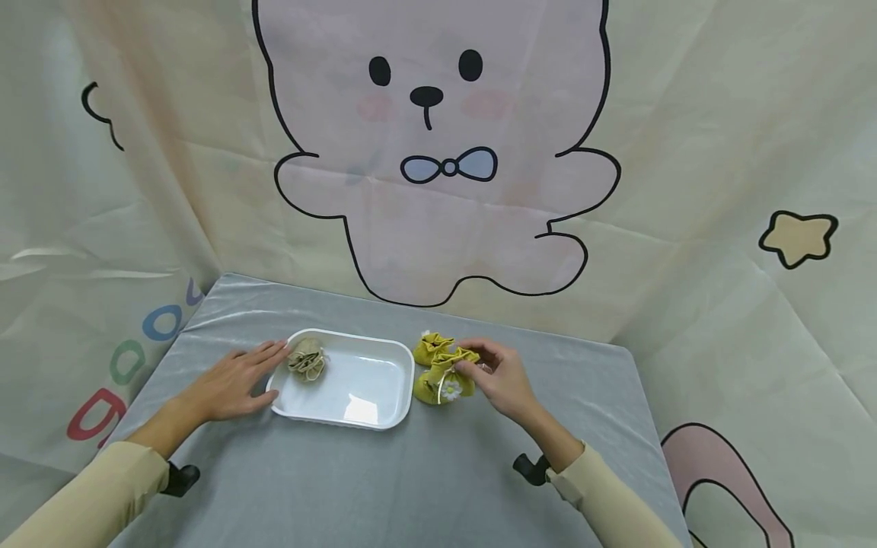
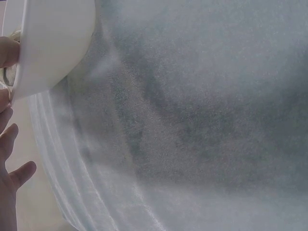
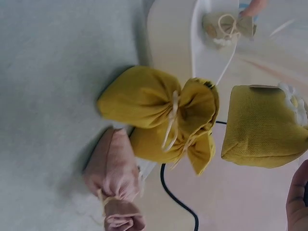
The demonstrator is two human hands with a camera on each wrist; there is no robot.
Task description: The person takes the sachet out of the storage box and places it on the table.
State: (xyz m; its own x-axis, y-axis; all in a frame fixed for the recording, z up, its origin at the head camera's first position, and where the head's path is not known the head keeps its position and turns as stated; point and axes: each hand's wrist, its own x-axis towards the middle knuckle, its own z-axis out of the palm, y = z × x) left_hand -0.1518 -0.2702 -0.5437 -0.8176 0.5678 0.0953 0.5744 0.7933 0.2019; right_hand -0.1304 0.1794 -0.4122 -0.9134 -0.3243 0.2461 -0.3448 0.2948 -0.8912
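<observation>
My left hand [image 1: 236, 384] rests at the left end of a white tray [image 1: 342, 415], thumb and fingers spread along the rim. Inside that end sits a small beige drawstring pouch [image 1: 307, 359], close to the fingertips. To the right of the tray, my right hand [image 1: 503, 380] pinches a yellow drawstring pouch by its gathered top; its body [image 3: 264, 127] with a white flower shows in the right wrist view. Two other yellow pouches [image 3: 139, 96] stand together beside the tray. A pink pouch [image 3: 115, 163], tied with a cord, is next to them and mostly hidden by my right hand in the head view.
Grey cloth [image 1: 308, 487] covers the table. Behind it hangs a pale fabric backdrop [image 1: 658, 190] with a cartoon bear. Black wrist mounts [image 1: 181, 479] stick out at both cuffs. A black cable [image 3: 178, 199] curves behind the pouches in the right wrist view.
</observation>
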